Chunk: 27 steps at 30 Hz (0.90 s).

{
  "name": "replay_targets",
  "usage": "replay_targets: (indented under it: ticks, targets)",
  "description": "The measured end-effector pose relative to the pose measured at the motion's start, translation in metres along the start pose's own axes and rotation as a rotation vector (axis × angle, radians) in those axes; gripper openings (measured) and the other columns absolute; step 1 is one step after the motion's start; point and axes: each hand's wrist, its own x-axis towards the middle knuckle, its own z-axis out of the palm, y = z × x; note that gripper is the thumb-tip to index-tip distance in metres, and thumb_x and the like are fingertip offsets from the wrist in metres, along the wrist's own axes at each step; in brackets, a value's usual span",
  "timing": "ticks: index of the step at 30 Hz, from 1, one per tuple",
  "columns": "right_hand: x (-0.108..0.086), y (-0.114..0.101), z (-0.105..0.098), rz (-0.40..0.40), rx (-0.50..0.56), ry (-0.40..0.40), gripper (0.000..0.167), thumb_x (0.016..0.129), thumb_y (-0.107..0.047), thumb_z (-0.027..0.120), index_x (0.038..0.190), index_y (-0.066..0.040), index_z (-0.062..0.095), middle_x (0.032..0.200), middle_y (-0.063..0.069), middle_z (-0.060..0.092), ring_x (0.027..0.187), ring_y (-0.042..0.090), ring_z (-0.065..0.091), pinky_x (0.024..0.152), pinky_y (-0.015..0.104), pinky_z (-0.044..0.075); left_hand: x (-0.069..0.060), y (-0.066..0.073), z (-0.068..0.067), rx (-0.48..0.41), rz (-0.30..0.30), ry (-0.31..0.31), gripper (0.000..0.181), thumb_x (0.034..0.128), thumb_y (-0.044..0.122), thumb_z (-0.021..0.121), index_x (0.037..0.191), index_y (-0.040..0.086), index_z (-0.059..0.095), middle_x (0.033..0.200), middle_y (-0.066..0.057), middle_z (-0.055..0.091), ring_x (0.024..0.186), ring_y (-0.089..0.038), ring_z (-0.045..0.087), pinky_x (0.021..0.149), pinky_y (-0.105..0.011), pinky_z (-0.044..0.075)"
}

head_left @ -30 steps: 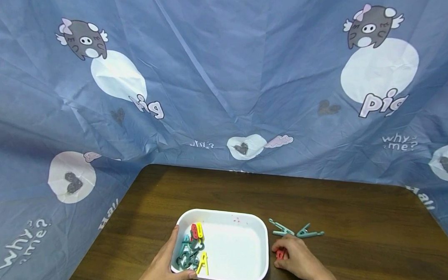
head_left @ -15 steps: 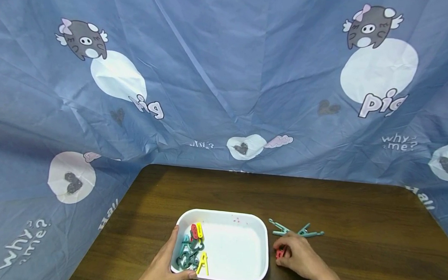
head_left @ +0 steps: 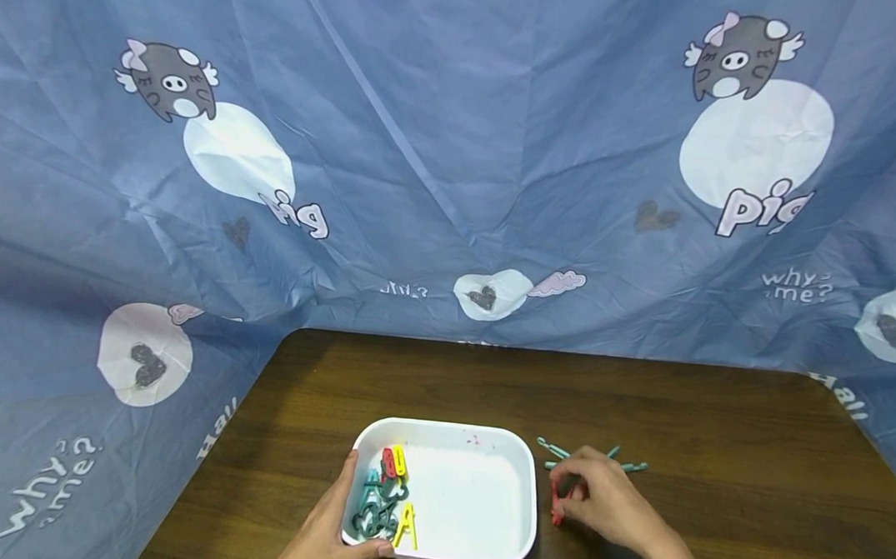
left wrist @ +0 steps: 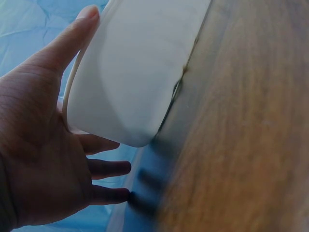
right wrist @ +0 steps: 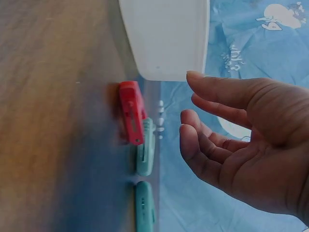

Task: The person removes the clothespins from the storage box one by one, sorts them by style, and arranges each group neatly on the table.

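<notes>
My left hand point(head_left: 325, 516) touches the near left corner of a white tray point(head_left: 475, 514), thumb along the front rim. In the left wrist view, its other fingers point(left wrist: 110, 169) stretch straight past the end wall. My right hand point(head_left: 604, 496) is over a red clothespin point(head_left: 555, 509) on the table beside the tray. The right wrist view shows that clothespin point(right wrist: 130, 113) apart from the fingertips, with nothing between thumb and bent fingers. Two teal clothespins point(head_left: 552, 445) lie just behind the hand, partly hidden by it in the head view.
Several green clothespins point(head_left: 368, 522), two yellow clothespins point(head_left: 405, 526) and a red clothespin point(head_left: 388, 462) lie along the tray's left side. The brown wooden table point(head_left: 675, 414) reaches back to a blue printed cloth point(head_left: 424, 145).
My right hand has shifted slightly right and up, now covering more of the teal clothespins. The red clothespin beneath it has turned. The left hand and the tray have not moved.
</notes>
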Motion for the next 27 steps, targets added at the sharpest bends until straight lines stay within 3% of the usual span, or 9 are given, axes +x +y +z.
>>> replay_targets:
  ticks: [14, 27]
  targets:
    - [0.013, -0.021, -0.011, 0.000, 0.021, -0.016, 0.026, 0.079, -0.009, 0.083, 0.103, -0.004, 0.074, 0.104, 0.009, 0.067, 0.071, -0.007, 0.054, 0.058, 0.017, 0.050, 0.000, -0.001, 0.001, 0.025, 0.016, 0.012, 0.126, 0.0721, 0.041, 0.088, 0.161, 0.003, 0.007, 0.162, -0.029, 0.026, 0.147, -0.045, 0.032, 0.114, -0.063, 0.034]
    - [0.033, -0.043, 0.003, -0.005, 0.024, -0.056, 0.026, 0.079, -0.005, 0.082, 0.104, -0.006, 0.073, 0.100, 0.007, 0.065, 0.069, -0.004, 0.050, 0.059, 0.017, 0.047, 0.000, -0.002, 0.001, 0.035, 0.027, 0.024, 0.126, 0.0718, 0.042, 0.088, 0.161, 0.002, 0.009, 0.161, -0.029, 0.029, 0.146, -0.046, 0.034, 0.113, -0.063, 0.036]
